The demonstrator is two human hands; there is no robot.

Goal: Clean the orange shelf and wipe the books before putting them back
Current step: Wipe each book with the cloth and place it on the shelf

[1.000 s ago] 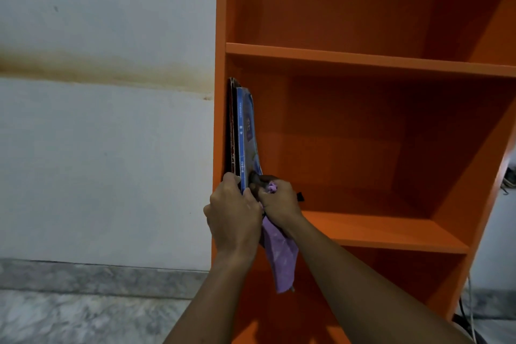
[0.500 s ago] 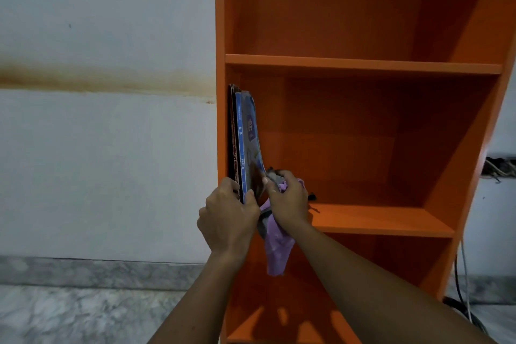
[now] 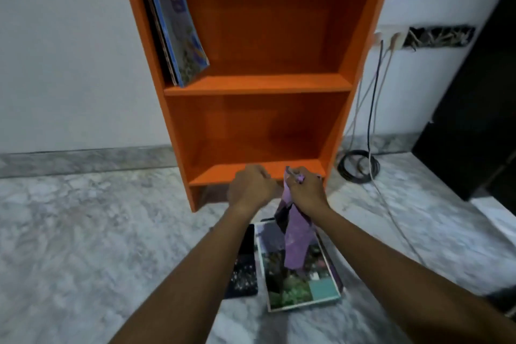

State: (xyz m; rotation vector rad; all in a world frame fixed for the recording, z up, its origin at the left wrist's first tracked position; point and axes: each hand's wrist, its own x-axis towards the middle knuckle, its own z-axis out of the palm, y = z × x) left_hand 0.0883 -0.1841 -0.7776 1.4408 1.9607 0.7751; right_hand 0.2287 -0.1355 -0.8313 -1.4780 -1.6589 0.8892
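On the floor in front of the orange shelf (image 3: pixel 257 84), I now see more books (image 3: pixel 298 268) waiting, where a moment ago my hands were up pushing the blue book (image 3: pixel 178 25) into place. That one leans on the left wall now, so I think it is done. My left hand (image 3: pixel 251 190) is curled and holds nothing. My right hand (image 3: pixel 305 190) grips the purple cloth (image 3: pixel 296 237), which hangs just above the books.

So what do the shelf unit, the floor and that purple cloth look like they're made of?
Orange shelf: probably laminated board, with a smooth, evenly coloured matte surface. Floor: polished marble or marble-look tile, grey-white veining. Purple cloth: thin soft fabric, hanging limp from the right hand.
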